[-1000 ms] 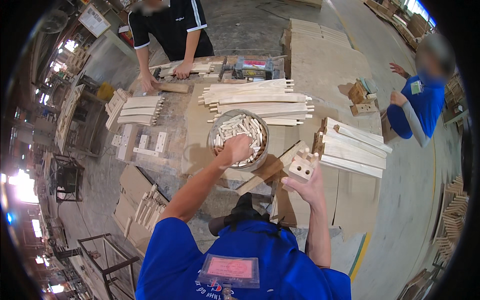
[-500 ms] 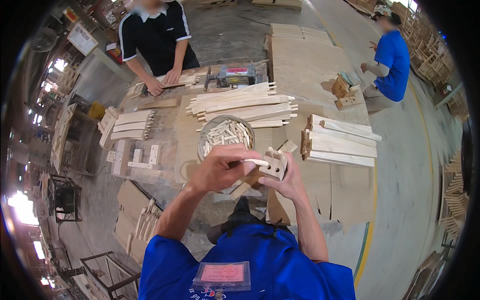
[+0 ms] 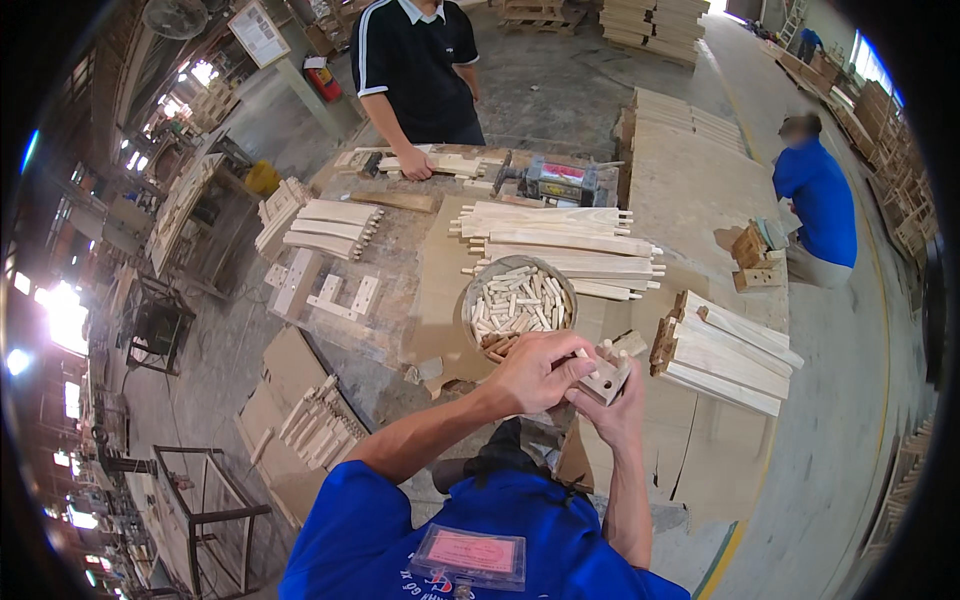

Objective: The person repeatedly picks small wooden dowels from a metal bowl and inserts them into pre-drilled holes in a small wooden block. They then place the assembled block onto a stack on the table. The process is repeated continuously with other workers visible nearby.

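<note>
In front of me, my right hand [image 3: 622, 410] grips a small wooden block [image 3: 606, 386] with a round hole in its face. My left hand [image 3: 538, 378] is closed at the block's left side, thumb and fingers pinching a pale wooden dowel [image 3: 584, 358] against the block. The fingers partly cover the dowel, so how deep it sits cannot be seen. Just beyond the hands stands a round tub [image 3: 468, 322] full of short dowels [image 3: 515, 302]. A peg end [image 3: 606, 346] shows at the block's far side.
Long tenoned slats [image 3: 555, 240] lie behind the tub, with another slat stack [image 3: 725, 355] at right. Curved slats [image 3: 335, 228] and drilled blocks [image 3: 340, 296] lie left. A co-worker in black [image 3: 425, 80] stands across the table by a machine [image 3: 562, 182]; another in blue [image 3: 820, 205] is at right.
My left hand has closed in on the block, bringing the dowel to its face. The view has swung, shifting the table rightward. The co-worker in black now has one hand on the work.
</note>
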Available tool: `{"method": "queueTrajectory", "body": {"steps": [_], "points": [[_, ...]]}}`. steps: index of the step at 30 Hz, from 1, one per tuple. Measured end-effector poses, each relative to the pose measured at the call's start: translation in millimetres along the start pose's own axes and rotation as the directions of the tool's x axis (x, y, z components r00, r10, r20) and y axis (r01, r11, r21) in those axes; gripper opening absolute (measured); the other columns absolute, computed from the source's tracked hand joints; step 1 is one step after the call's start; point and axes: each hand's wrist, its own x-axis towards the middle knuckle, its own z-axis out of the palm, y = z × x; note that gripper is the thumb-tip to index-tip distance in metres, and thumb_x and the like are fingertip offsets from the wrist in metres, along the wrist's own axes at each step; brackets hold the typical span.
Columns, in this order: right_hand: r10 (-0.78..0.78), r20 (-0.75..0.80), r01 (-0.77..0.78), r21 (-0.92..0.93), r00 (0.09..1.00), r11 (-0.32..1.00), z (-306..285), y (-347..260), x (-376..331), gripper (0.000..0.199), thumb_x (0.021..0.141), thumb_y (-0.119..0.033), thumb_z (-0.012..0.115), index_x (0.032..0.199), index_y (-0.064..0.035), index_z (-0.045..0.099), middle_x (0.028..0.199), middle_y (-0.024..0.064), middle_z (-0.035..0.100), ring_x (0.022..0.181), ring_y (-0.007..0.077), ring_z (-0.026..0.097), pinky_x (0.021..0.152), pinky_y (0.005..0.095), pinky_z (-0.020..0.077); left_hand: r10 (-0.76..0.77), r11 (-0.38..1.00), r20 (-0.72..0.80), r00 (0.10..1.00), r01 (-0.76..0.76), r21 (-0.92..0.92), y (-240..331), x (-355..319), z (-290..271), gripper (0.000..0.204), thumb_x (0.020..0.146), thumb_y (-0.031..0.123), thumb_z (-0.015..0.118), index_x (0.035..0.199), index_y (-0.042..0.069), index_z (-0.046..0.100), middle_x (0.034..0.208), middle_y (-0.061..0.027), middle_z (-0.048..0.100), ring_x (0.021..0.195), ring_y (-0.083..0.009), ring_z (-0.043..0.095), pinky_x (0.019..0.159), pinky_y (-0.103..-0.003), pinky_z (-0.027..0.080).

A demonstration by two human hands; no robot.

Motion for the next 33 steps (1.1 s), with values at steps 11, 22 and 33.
{"method": "queueTrajectory", "body": {"steps": [11,22,33], "points": [[-0.032,-0.053,0.025,-0.120,0.998,0.992,7,-4,13,0.074,0.065,-0.022,0.096,0.124,-0.0020,0.055,0.112,0.0117,0.064,0.100,0.0207,0.064,0.087,0.0352,0.0533,0.071,0.989,-0.058,0.996,-0.063,0.133,1,0,9,0.011,0.091,0.013,0.069,0.094,0.002,0.065,0.080,-0.0127,0.062,0.068,-0.0313,0.064,0.061,-0.039,0.050],[0.041,-0.076,-0.040,0.009,0.996,0.999,-12,0,10,0.077,0.065,-0.016,0.095,0.126,-0.0007,0.051,0.110,0.0094,0.064,0.097,0.0173,0.064,0.086,0.0340,0.0546,-0.183,0.954,0.033,0.983,0.169,0.248,-106,31,-10,0.027,0.088,0.021,0.069,0.108,0.003,0.069,0.090,-0.0162,0.068,0.085,-0.0336,0.069,0.073,-0.044,0.055],[0.033,-0.079,-0.034,-0.023,0.996,0.999,-6,-8,5,0.073,0.065,-0.019,0.095,0.121,-0.0007,0.052,0.109,0.0092,0.065,0.097,0.0163,0.064,0.084,0.0334,0.0551,-0.369,0.822,0.438,0.820,0.068,0.565,-149,14,-8,0.029,0.080,0.025,0.072,0.097,0.002,0.068,0.089,-0.0217,0.069,0.091,-0.0419,0.067,0.078,-0.051,0.053]]}}
